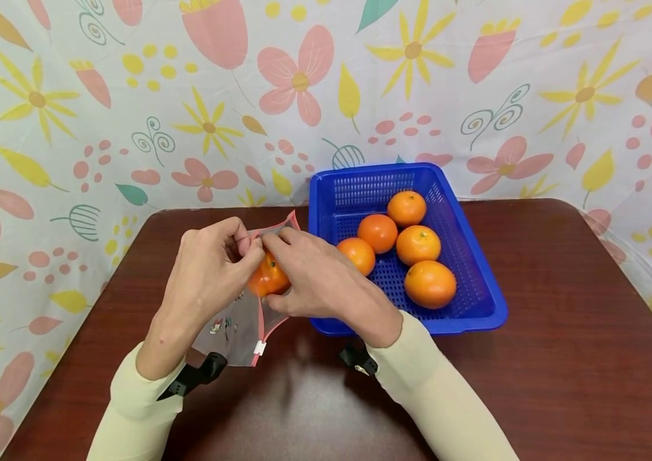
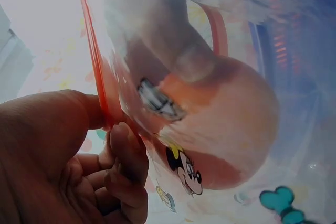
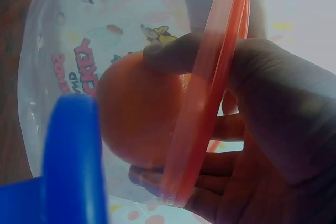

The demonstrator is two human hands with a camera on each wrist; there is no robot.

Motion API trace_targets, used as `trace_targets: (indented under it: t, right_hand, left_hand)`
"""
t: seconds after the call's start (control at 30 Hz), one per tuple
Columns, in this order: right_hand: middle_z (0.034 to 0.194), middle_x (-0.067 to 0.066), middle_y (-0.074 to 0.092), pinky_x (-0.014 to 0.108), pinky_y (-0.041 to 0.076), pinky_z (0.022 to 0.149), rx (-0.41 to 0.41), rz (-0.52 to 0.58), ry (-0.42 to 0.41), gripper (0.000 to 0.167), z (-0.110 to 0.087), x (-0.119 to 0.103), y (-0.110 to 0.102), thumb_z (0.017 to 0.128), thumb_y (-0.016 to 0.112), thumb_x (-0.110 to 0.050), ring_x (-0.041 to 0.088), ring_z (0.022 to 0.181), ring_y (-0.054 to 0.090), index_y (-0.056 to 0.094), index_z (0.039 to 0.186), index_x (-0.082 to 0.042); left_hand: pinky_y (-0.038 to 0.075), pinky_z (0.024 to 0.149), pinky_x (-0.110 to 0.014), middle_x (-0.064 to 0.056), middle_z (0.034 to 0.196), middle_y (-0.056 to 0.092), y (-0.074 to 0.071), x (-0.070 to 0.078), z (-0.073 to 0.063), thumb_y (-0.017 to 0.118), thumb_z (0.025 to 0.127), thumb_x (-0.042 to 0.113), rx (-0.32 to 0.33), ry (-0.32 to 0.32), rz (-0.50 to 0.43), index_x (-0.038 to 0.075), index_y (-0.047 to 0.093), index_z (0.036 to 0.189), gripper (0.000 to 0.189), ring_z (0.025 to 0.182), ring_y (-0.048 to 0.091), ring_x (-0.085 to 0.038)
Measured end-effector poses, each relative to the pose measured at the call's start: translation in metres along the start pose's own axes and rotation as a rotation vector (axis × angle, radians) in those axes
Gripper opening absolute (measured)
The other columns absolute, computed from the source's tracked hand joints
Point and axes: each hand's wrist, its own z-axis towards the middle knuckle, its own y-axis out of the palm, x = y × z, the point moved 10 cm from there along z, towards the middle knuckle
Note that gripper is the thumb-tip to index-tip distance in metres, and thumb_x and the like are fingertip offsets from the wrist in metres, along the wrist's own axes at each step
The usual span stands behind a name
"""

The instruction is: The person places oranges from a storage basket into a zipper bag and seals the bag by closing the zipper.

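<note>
Orange (image 1: 268,279) just left of the blue basket, in the mouth of a clear zip bag (image 1: 238,342). Right hand (image 1: 319,272) clamped on this fruit: thumb on one side, fingers curled round the other, reaching past the bag's red edge. Left hand (image 1: 205,266), farther left of the basket, pinches the red edge between thumb and fingers. Bag clear, printed with cartoon figures; white slider (image 1: 259,347) at the near end of its zip, left of the basket's near corner.

Blue basket (image 1: 458,324): perforated walls, five oranges (image 1: 418,245) inside, grouped mostly toward its middle, one near the left wall. Brown table (image 1: 568,307) beneath the basket; floral cloth (image 1: 326,137) behind it.
</note>
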Motion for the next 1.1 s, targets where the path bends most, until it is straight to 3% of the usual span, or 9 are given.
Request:
trace_targets:
  t: [0.5, 1.1]
  right_hand:
    - [0.101, -0.001, 0.057, 0.03, 0.05, 0.08, -0.014, 0.003, 0.004, 0.053, 0.001, -0.001, 0.005, 0.08, 0.085, -0.04, 0.016, 0.086, 0.056, 0.058, 0.117, -0.014]
    - [0.101, 0.002, 0.06, 0.028, 0.053, 0.077, -0.043, -0.023, -0.013, 0.06, 0.001, -0.004, 0.01, 0.08, 0.088, -0.043, 0.017, 0.086, 0.058, 0.062, 0.122, -0.009]
  left_hand:
    - [0.03, 0.042, -0.026, 0.008, 0.053, 0.045, 0.0, 0.001, -0.002, 0.068, 0.089, 0.015, -0.008, 0.009, -0.016, 0.021, 0.054, 0.069, 0.025, 0.044, 0.04, -0.011]
    - [0.032, 0.041, -0.027, 0.008, 0.054, 0.045, -0.001, 0.004, -0.002, 0.068, 0.089, 0.013, -0.003, 0.028, -0.03, 0.021, 0.054, 0.071, 0.024, 0.043, 0.041, -0.011]
